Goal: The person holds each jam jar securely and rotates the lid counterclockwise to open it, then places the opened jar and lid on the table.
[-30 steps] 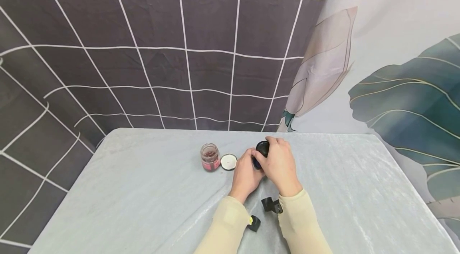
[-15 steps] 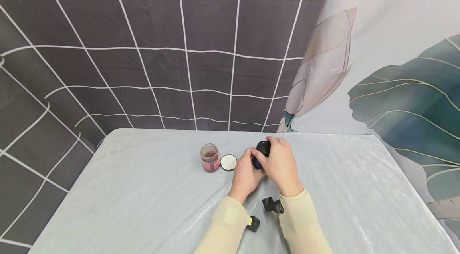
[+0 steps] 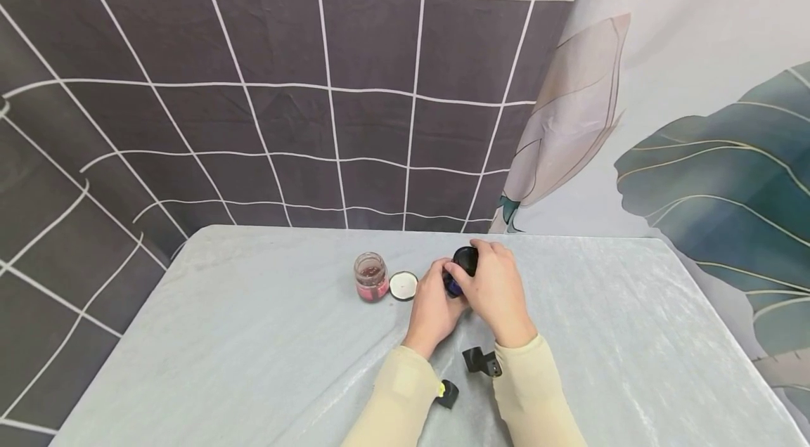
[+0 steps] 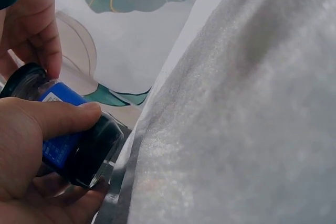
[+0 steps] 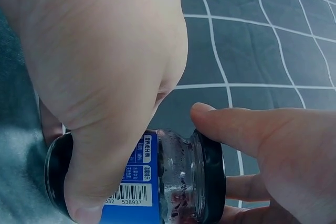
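Observation:
A jar with a blue label point(image 4: 61, 96) point(image 5: 140, 203) is held tilted between the two hands above the table. My left hand point(image 3: 435, 310) point(image 4: 31, 150) grips its glass body, the thumb lying across the label. My right hand point(image 3: 498, 285) point(image 5: 294, 161) holds the black lid point(image 3: 467, 259) point(image 4: 25, 81) point(image 5: 212, 177), thumb on its rim; the lid sits on the jar's mouth. To the left stands a glass jar point(image 3: 370, 278) without a lid, with a red label and dark reddish contents. Beside it a loose lid point(image 3: 403, 286) lies white inside up.
A pale grey cloth covers the table point(image 3: 253, 334). Behind it hangs a dark curtain with white grid lines point(image 3: 373, 124), and a leaf-patterned cloth point(image 3: 715, 159) is at the right. Small black devices point(image 3: 482, 361) sit by the wrists.
Both hands keep their hold on the jar. Its lid has shifted very slightly right with the right hand, and more of the blue label shows between the hands.

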`<state>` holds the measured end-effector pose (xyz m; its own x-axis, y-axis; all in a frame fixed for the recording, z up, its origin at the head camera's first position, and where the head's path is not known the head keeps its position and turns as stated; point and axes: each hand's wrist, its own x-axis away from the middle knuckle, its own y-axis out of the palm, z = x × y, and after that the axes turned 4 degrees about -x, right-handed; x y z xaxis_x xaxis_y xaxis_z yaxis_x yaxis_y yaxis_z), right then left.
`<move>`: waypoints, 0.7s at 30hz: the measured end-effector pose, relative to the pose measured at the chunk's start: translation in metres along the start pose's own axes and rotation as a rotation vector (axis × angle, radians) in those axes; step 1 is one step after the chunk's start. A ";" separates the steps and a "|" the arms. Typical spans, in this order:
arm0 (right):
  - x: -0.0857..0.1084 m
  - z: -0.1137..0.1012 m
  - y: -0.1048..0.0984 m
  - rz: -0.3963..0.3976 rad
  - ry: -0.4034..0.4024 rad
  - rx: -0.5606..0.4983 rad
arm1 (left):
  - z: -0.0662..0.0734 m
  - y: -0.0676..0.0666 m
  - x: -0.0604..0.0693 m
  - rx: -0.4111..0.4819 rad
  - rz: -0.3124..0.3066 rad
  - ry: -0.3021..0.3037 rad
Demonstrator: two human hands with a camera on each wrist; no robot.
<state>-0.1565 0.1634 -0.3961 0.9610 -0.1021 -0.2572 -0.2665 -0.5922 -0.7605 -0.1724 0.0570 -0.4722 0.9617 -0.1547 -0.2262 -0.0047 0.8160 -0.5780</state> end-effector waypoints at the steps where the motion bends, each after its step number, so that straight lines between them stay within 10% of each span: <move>1: 0.000 0.000 0.000 -0.003 0.000 0.000 | 0.000 0.000 0.000 0.000 -0.003 -0.005; 21: 0.000 -0.001 -0.002 0.028 -0.018 -0.016 | 0.002 -0.003 0.000 -0.009 0.039 0.041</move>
<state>-0.1558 0.1634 -0.3940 0.9516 -0.1043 -0.2890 -0.2918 -0.6016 -0.7436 -0.1716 0.0554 -0.4689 0.9486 -0.1459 -0.2809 -0.0445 0.8171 -0.5748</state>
